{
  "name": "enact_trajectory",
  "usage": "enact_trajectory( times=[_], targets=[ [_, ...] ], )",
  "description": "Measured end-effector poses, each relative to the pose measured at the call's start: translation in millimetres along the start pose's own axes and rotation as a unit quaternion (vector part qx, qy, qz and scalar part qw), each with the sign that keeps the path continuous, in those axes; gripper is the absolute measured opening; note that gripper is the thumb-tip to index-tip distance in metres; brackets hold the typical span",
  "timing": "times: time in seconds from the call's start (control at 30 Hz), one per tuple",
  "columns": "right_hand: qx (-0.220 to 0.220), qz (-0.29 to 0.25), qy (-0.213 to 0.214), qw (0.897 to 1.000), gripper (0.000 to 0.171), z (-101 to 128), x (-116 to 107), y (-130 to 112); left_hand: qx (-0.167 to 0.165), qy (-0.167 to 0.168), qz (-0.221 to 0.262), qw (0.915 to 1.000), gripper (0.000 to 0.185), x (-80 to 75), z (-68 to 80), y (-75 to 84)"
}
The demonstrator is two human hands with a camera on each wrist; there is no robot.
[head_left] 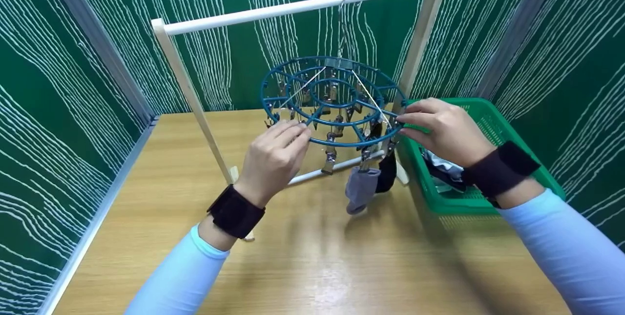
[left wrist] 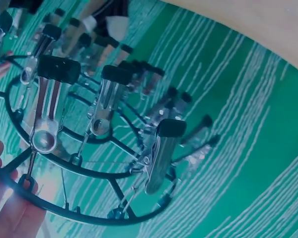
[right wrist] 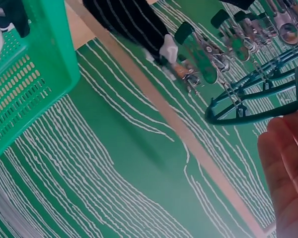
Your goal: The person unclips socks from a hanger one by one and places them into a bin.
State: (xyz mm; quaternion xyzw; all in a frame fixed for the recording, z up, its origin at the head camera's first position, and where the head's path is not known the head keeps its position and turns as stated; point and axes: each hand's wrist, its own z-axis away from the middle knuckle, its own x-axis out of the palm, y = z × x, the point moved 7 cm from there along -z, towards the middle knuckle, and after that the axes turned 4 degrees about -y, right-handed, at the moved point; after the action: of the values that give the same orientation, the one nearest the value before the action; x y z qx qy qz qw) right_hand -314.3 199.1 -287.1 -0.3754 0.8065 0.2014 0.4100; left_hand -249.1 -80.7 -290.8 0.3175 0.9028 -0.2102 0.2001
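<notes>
There are two hands [head_left: 278,154] [head_left: 442,132], two wristbands [head_left: 237,212] [head_left: 500,168], one rack [head_left: 300,7], one round hanger [head_left: 346,144], one basket [head_left: 464,205], one grey sock [head_left: 361,188], many clips [left wrist: 159,158].

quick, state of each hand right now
Left hand: closed, holding the round teal clip hanger.
Right hand: touching the same hanger; can't tell if closed.

Bright glare on the tabletop [head_left: 332,283], soft shadows (left wrist view hazy, bluish).

Head cam: clothes [head_left: 442,168] in the basket [head_left: 459,206] are partly behind the right wristband [head_left: 500,168], no clue what's what. Left wrist cam: far clips [left wrist: 161,108] are mush, left edge chops the fingers [left wrist: 15,212]. Right wrist cam: hanger [right wrist: 248,120] runs off the right edge.
</notes>
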Motion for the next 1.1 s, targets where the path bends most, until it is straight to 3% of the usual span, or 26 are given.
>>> enact_trajectory(
  times=[0.43,0.8,1.1],
  targets=[
    [-0.004,0.005,0.02,1.0,0.038,2.3,-2.5,-14.4,-0.043,0.001,0.014,0.999,0.014,2.1,10.2,-25.2],
    [-0.061,0.006,0.034,0.998,0.031,5.6,-0.2,-26.6,-0.099,-0.045,0.057,0.9924,0.015,6.6,14.0,-46.1],
    [-0.099,0.003,0.053,0.994,0.028,1.9,-6.0,-39.2,-0.132,-0.073,0.047,0.9875,0.02,9.1,17.9,-53.4]
  ],
)
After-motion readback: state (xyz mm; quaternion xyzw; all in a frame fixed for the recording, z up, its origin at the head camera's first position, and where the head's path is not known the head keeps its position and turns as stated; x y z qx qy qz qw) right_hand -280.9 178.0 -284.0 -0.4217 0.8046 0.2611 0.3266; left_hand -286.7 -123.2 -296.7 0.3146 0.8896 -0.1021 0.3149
